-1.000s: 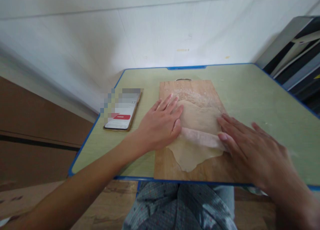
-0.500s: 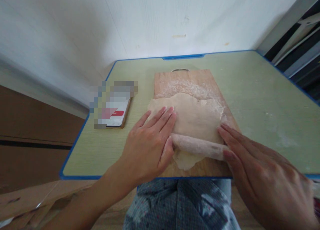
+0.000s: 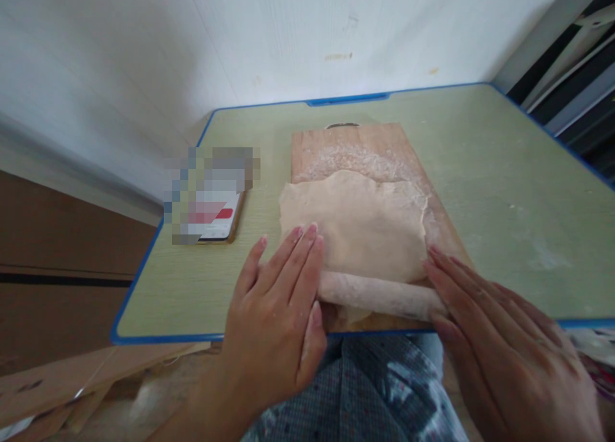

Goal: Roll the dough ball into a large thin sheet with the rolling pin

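Observation:
A floured rolling pin [image 3: 379, 294] lies crosswise over the near part of a sheet of dough [image 3: 355, 224]. The pale dough is thin, with a ragged edge, and a small flap of it shows on the near side of the pin. My left hand [image 3: 281, 307] holds the pin's left end, fingers stretched forward and thumb behind it. Over the right end is my right hand [image 3: 500, 339], its thumb on the near side and fingers pointing ahead along the dough's right edge. Both pin ends are hidden under the hands. Beneath the dough is a wooden cutting board [image 3: 346, 141] dusted with flour.
The green table [image 3: 500, 147] has a blue rim and flour smudges at right. A phone [image 3: 218, 218], partly blurred out, rests at left. A white wall [image 3: 288, 38] stands behind. My lap in checked, floury cloth [image 3: 375, 384] is below the near edge.
Both hands and the rolling pin have come nearer to me, toward the board's near edge. More of the dough's left side shows, and less of the near flap. The view has shifted slightly.

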Tool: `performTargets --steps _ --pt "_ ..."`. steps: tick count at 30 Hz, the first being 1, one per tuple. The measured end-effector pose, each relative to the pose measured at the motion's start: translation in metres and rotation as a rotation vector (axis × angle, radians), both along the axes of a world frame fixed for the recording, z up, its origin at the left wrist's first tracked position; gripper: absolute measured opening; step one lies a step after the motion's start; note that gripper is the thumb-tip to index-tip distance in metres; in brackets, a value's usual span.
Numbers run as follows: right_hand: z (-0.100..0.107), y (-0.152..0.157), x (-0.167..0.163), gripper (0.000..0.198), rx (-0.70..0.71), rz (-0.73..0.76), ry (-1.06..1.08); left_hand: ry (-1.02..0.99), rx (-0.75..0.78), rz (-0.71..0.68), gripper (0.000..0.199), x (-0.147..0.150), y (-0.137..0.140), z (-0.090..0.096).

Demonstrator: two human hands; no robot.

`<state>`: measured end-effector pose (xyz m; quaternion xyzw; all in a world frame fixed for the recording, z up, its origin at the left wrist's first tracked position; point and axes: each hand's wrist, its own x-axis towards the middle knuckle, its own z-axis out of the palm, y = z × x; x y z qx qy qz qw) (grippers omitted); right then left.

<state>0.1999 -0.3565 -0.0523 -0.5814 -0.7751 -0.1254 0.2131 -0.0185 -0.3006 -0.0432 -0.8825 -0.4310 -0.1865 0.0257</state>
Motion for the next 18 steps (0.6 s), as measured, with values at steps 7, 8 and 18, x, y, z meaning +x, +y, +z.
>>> performTargets --steps 7,8,18 --pt "-0.001 -0.011 0.003 0.051 -0.072 0.026 0.017 0.044 -0.066 -0.008 0.060 -0.009 -0.020 -0.001" --pt "-0.002 -0.014 0.004 0.054 -0.079 0.032 0.013 0.057 -0.066 -0.016 0.062 -0.011 -0.024 -0.002" --pt "-0.007 -0.011 0.006 0.047 -0.071 0.062 0.035 0.074 -0.036 0.011 0.061 -0.014 -0.038 -0.004"
